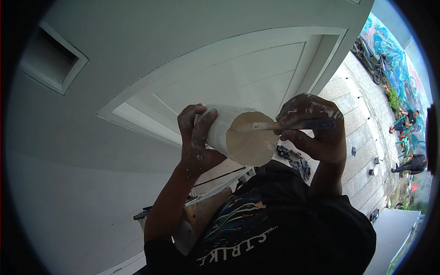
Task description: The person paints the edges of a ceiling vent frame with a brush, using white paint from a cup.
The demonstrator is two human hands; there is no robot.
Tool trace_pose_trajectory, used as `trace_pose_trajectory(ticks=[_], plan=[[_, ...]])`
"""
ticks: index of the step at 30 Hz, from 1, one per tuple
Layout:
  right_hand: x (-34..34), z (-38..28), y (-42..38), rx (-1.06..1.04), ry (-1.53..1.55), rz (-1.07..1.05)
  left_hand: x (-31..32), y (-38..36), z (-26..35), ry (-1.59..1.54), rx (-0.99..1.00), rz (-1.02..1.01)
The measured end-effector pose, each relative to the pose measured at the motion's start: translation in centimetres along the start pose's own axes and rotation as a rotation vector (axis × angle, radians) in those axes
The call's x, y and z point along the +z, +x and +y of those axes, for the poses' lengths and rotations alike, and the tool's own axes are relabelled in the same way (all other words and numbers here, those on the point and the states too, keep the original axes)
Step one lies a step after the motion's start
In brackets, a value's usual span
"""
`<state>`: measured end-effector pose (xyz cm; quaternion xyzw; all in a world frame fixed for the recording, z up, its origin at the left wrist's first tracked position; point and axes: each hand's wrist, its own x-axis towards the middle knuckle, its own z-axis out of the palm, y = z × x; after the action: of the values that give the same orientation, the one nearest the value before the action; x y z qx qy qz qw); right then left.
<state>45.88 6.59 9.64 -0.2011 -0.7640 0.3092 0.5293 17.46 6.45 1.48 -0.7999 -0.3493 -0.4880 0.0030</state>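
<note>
A black short-sleeved T-shirt [311, 229] is displaying a multicoloured print [236, 214] and white lettering [236, 250]; whitish splatter [316, 108] is marking the left hand [196, 140] and right hand [327, 136].

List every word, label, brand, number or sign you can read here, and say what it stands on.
"TRIK", upside down, on the black T-shirt; the end letters are unclear.
Tiny print beside it: too small to read.
White container and brush: no readable text.

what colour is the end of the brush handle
Dark purplish blue; the handle end shows in the head view.
</note>
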Motion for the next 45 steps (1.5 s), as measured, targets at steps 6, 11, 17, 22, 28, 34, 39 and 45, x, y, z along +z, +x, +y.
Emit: trace_pose_trajectory(ticks=[6, 11, 17, 22, 28, 34, 39, 45], plan=[[-0.1, -0.4, -0.4, 0.106, 0.135, 0.079, 0.0, 0.0, 0.2, -0.007, -0.023, 0.002], [-0.8, 0.1, -0.2, 0.031, 0.079, 0.027, 0.0, -0.1, -0.2, 0.036, -0.019, 0.007], [-0.8, 0.5, 0.0, -0.015, 0.078, -0.122, 0.0, -0.1, -0.3, 0.055, -0.014, 0.013], [-1.6, 0.4, 0.2, 0.061, 0.057, -0.294, 0.1, -0.2, -0.3, 0.047, -0.006, 0.015], [-1.6, 1.6, -1.5, 0.036, 0.017, -0.2, 0.0, 0.0, -0.3, 0.064, 0.012, 0.018], [-1.6, 2.1, 0.0, -0.12, 0.026, -0.253, 0.1, -0.1, -0.2, 0.042, -0.034, 0.031], [0.4, 2.7, -0.9, 0.34, 0.52, 0.28, 0.0, 0.5, 0.2, 0.056, -0.044, 0.061], [1.3, 4.0, -1.4, 0.413, 0.737, 0.405, 0.0, 0.4, 0.1, 0.095, -0.086, 0.089]])
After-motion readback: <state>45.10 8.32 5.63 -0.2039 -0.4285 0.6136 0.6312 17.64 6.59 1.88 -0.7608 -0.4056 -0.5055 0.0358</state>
